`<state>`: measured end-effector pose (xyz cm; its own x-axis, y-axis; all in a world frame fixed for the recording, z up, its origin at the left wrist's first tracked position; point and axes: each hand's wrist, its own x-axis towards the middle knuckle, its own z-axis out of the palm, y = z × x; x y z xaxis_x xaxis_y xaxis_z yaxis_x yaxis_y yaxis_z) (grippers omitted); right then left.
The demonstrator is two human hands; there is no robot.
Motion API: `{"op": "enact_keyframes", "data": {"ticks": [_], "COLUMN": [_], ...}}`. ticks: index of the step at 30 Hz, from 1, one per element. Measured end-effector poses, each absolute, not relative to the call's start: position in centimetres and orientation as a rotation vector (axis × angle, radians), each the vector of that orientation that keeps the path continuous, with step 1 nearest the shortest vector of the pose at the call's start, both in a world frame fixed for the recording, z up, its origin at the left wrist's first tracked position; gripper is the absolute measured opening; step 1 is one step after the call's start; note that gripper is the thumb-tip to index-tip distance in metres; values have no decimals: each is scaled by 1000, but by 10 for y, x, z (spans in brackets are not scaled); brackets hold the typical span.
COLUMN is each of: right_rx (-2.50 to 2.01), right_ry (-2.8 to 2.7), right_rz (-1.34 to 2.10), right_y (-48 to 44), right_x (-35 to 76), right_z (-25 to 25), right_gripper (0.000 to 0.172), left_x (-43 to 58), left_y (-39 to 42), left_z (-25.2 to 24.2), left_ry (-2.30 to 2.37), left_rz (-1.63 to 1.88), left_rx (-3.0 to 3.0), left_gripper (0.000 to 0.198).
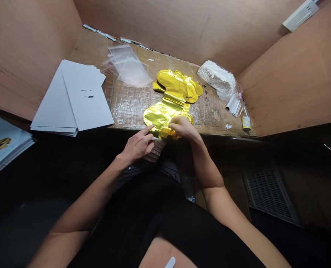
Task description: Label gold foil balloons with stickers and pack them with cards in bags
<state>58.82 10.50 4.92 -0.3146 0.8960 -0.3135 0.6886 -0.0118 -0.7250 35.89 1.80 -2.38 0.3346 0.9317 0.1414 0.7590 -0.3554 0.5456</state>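
A flat, shiny gold foil balloon (pixel 172 98) lies creased on the table, its near end at the front edge. My right hand (pixel 184 128) is closed on the balloon's near end, fingers curled and pinching the foil. Beside it, my left hand (pixel 137 146) reaches its index finger to the foil's lower left edge. The other left fingers are bent around a pale sheet with rows of small print (pixel 155 150), which hangs below the table edge. Part of that sheet is hidden behind the fingers.
White paper sheets (pixel 73 96) lie at left, clear plastic bags (pixel 129 67) behind. A plastic-wrapped white bundle (pixel 218 78) and a small yellow-labelled container (pixel 246 123) are at right. Wooden panels (pixel 165 22) enclose the table (pixel 129 108). More printed sheets (pixel 3 145) sit far left.
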Motion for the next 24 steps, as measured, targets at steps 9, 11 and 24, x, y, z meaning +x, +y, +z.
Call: {"op": "enact_keyframes", "data": {"ticks": [9,11,24], "right_rx": [-2043,-1847,-1439], "right_ry": [-2402,-2454,-2301], "right_rz": [193,154,991], "right_y": [113,113,196], "right_x": [586,594,641], "right_z": [20,17,55], "right_gripper": [35,33,30], "left_x": [356,355,364], "left_y": [22,21,38], "left_z": [-35,-34,-31], "left_ry": [1504,1497,1283], "left_rz": [478,483,609], "left_rx": [2214,2195,2075], "left_gripper": [11,11,16]}}
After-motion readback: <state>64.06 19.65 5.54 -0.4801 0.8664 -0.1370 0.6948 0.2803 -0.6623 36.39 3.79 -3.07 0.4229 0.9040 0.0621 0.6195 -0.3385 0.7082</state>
